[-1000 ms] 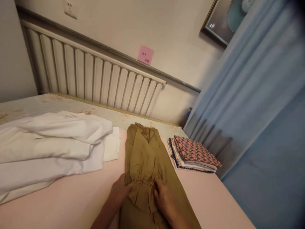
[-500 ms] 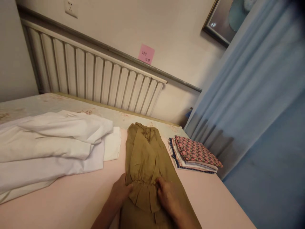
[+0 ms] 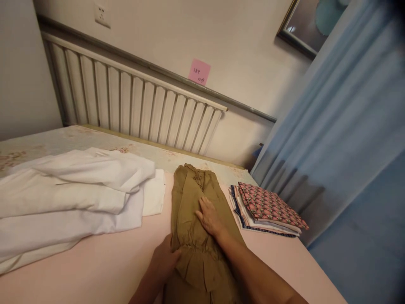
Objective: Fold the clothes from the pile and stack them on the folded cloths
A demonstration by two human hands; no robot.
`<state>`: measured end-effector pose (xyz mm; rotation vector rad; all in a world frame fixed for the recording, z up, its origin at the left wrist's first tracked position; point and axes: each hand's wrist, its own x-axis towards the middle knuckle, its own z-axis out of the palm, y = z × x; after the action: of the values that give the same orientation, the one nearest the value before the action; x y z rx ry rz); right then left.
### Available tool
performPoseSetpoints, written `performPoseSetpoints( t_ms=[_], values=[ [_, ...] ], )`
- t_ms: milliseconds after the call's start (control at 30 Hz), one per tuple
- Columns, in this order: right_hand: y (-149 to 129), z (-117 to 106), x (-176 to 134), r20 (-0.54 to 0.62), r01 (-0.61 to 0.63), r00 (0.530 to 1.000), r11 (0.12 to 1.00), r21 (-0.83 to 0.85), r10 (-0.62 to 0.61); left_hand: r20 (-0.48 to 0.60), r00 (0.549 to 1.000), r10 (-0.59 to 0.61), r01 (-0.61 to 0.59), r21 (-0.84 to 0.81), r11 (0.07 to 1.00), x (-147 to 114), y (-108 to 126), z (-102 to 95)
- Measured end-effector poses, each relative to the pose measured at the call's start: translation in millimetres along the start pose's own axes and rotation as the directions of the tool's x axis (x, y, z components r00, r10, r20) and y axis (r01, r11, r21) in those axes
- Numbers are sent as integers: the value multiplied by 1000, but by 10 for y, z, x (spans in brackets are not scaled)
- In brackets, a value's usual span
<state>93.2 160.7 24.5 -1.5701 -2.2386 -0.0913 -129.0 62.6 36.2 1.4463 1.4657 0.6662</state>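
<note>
A long olive-brown garment point(image 3: 190, 207) lies lengthwise on the pink sheet, narrowed by folding, with thin ties near its far end. Across its front rests a folded-in sleeve with a gathered, flared cuff point(image 3: 199, 268). At the garment's left edge, beside the cuff, my left hand point(image 3: 166, 257) pinches the cloth between thumb and fingers. My right hand point(image 3: 210, 217) lies flat on the sleeve farther up, fingers stretched out and holding nothing. The right forearm covers part of the garment's right side, and its near end runs out of view.
White rumpled cloth point(image 3: 79, 185) is heaped on the left. On the right sits a stack of folded fabrics topped by a pink-patterned piece point(image 3: 268, 202). A radiator point(image 3: 136, 105) lines the wall behind the bed, and a blue curtain point(image 3: 341, 126) hangs along the right.
My right hand has let go beside the cuff and moved up, away from me, onto the sleeve with fingers flat. The left hand keeps its place at the garment's left edge.
</note>
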Motion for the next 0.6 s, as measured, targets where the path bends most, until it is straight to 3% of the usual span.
performPoseSetpoints(
  t_ms=[167, 600],
  values=[
    [118, 269, -7, 65, -32, 997, 996, -86, 38, -8, 1000, -19, 20, 45, 999, 24, -23, 17],
    [75, 179, -19, 68, -49, 996, 996, -70, 54, -7, 1000, 16, -16, 68, 998, 22, -44, 34]
  ],
)
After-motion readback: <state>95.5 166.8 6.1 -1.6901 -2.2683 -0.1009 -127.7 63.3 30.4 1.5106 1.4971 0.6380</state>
